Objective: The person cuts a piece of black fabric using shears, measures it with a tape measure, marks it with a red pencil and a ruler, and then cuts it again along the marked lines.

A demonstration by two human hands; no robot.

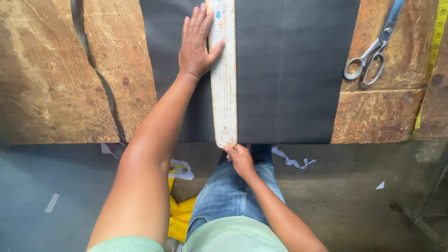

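straightedge (223, 74): off-white, worn, rust-brown speckles, small blue spot
sheet (289, 70): dark grey, one thin pale line
tabletop (51, 70): mottled brown
scissors (373, 53): silver, blue handle
jeans (224, 196): faded blue

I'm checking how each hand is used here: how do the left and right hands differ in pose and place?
The left hand lies flat, fingers spread, pressing the white board onto the dark sheet; the right hand is curled at the board's near end. The left reaches far over the table; the right stays at its edge. Both touch the board.
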